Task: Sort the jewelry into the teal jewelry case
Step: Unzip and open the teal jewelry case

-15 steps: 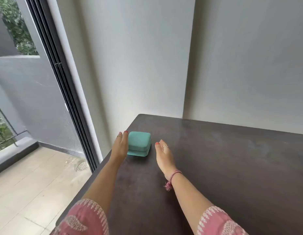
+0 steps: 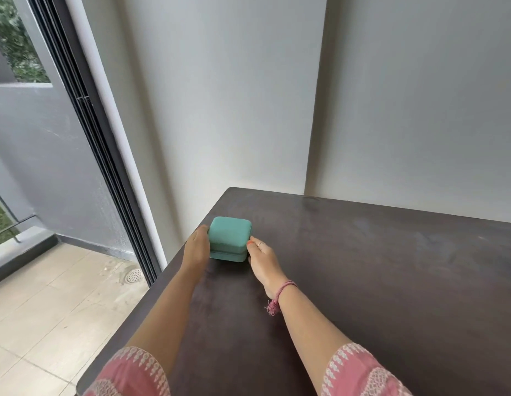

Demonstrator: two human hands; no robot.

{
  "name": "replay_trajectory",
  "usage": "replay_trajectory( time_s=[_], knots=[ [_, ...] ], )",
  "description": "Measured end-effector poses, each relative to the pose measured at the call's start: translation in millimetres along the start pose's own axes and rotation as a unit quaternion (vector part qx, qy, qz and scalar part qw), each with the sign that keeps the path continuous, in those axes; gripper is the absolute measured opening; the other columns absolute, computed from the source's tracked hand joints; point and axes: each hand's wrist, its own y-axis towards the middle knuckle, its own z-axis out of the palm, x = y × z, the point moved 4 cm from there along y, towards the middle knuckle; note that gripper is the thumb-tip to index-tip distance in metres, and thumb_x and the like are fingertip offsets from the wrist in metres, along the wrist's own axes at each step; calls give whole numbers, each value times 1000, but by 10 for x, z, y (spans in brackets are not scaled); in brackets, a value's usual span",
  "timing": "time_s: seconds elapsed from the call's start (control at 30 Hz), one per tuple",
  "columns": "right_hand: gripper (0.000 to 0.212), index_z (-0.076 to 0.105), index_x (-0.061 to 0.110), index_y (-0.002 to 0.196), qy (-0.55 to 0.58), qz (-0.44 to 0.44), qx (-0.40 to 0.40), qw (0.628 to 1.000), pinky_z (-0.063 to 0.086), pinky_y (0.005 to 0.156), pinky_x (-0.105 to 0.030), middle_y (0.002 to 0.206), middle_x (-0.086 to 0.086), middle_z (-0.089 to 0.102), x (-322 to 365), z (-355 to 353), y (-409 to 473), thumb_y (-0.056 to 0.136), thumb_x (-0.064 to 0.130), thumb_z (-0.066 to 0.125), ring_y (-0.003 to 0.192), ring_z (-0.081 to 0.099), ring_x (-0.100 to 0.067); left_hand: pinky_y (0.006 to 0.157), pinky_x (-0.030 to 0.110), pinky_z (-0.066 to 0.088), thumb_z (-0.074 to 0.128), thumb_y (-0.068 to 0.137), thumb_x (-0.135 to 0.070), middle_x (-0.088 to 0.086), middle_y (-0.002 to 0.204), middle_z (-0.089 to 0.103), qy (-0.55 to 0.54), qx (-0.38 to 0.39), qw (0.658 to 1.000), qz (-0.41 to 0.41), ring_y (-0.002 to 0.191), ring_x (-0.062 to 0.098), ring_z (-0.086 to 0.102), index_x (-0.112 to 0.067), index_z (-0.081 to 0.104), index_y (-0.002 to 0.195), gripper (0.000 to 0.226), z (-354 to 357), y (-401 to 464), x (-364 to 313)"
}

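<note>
Near the table's left edge: we have the teal jewelry case (image 2: 230,238) sitting lid down and shut, close to the far corner by the wall.
Change: half a second ago both our hands stood a little off the case's sides; now they have closed in and touch it.
Left hand (image 2: 197,247): flat against the case's left wall, fingers fairly straight, pressing more than curling (thumb hidden, so we cannot say it wraps).
Right hand (image 2: 264,260): fingertips (image 2: 250,243) curled onto the right side at about the lid seam, thumb low near the base; reads as a pinch on the case.
Meaning for task: we judge this as the bracing step before opening the lid; nothing is sorted yet.
Jewelry: no loose pieces visible on the table (image 2: 391,281); only a ring (image 2: 260,243) on our right hand and a pink thread bracelet (image 2: 281,292) at the wrist.
Case material: matte, velvet-like teal, a squat rounded-corner box, with a seam splitting lid from a slightly flared base.
Table surface: dark brown, flat, smooth, faint smudges; the case should slide easily on it.
Risk: the left table edge is close, so we'd keep the left hand as the stop.
</note>
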Motion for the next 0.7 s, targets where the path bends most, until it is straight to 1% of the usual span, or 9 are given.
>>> replay_trajectory(
  time_s=[0.07, 0.13, 0.23, 0.33, 0.4, 0.5, 0.57, 0.63, 0.7],
  knots=[
    [28, 58, 28, 118, 9, -5, -2, 1000, 40, 104, -26, 112, 10, 61, 65, -85, -28, 103, 18, 36, 112, 55, -9, 67, 34, 27, 35, 88, -33, 3, 79, 36, -5, 5, 1000, 8, 74, 18, 31, -19, 42, 81, 18, 48, -67, -66],
    [30, 58, 27, 121, 12, -13, -9, 1000, 39, 108, -30, 116, 8, 61, 136, -210, -58, 102, 19, 37, 115, 55, -11, 69, 35, 28, 36, 87, -34, 2, 79, 38, -11, 12, 1000, 22, 75, 18, 32, -20, 43, 81, 17, 104, -159, -150],
    [30, 65, 30, 107, 15, -44, -17, 999, 42, 107, -40, 117, 1, 67, 219, -452, -133, 101, 18, 39, 112, 60, -16, 72, 34, 32, 41, 85, -37, -1, 79, 45, -40, 32, 998, 34, 76, 16, 37, -22, 51, 79, 19, 221, -319, -277],
    [32, 71, 35, 103, 13, -50, -34, 998, 40, 107, -49, 115, -5, 70, 271, -784, -313, 98, 23, 41, 103, 61, -13, 76, 35, 37, 42, 80, -39, -2, 84, 52, -62, 80, 994, 51, 81, 15, 45, -24, 56, 79, 20, 421, -558, -385],
    [34, 74, 39, 96, 15, -47, -55, 997, 40, 107, -49, 113, 1, 71, 323, -1047, -533, 96, 24, 43, 113, 62, -22, 78, 35, 42, 42, 86, -35, 1, 87, 57, -79, 105, 989, 61, 83, 17, 50, -19, 61, 81, 25, 587, -789, -437],
    [34, 75, 32, 90, 26, -46, -74, 996, 36, 107, -57, 118, -10, 67, 406, -1402, -943, 98, 20, 44, 123, 46, -40, 84, 32, 48, 38, 97, -24, 0, 94, 69, -101, 139, 982, 72, 88, 15, 61, -18, 68, 90, 32, 841, -1190, -500],
    [38, 73, 28, 85, 39, -44, -84, 995, 36, 108, -51, 112, -1, 71, 414, -1648, -1203, 100, 12, 42, 123, 48, -35, 78, 25, 49, 37, 98, -21, -5, 93, 71, -115, 165, 977, 71, 89, 11, 64, -21, 68, 91, 33, 1000, -1474, -526],
    [39, 70, 28, 87, 49, -40, -92, 994, 42, 107, -38, 101, 10, 73, 431, -1857, -1480, 101, 8, 39, 116, 60, -20, 75, 22, 50, 37, 98, -19, -6, 94, 72, -125, 185, 973, 64, 91, 9, 66, -21, 69, 94, 32, 1152, -1724, -518],
    [37, 68, 30, 94, 40, -32, -104, 993, 47, 101, -25, 101, 14, 71, 408, -2034, -1714, 101, 8, 39, 105, 64, -5, 76, 22, 50, 37, 99, -19, -7, 97, 73, -130, 202, 969, 59, 92, 7, 66, -20, 69, 98, 32, 1267, -1939, -489]
  ],
)
